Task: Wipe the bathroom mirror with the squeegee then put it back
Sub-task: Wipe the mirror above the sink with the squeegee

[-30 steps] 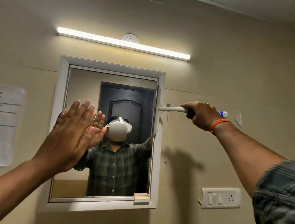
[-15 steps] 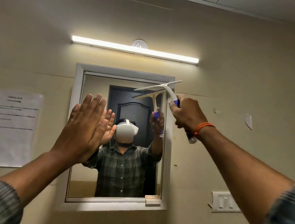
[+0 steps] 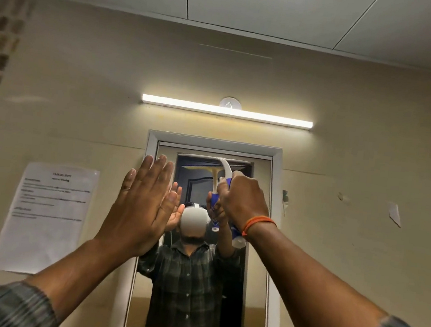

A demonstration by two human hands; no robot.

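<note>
Right hand [image 3: 244, 204] grips squeegee [image 3: 222, 168] against mirror [image 3: 252, 275].

Light bar [image 3: 227, 111] above mirror [image 3: 252, 275]; paper notice [image 3: 47, 219] left.

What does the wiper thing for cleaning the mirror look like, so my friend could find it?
Find the white-framed mirror on the beige wall, under the long glowing light bar. Near the top of the glass, the right hand, whose wrist wears an orange band, grips the squeegee. It is the only T-shaped tool there: a white crossbar on top, and a curved white neck running into a blue handle.
</note>
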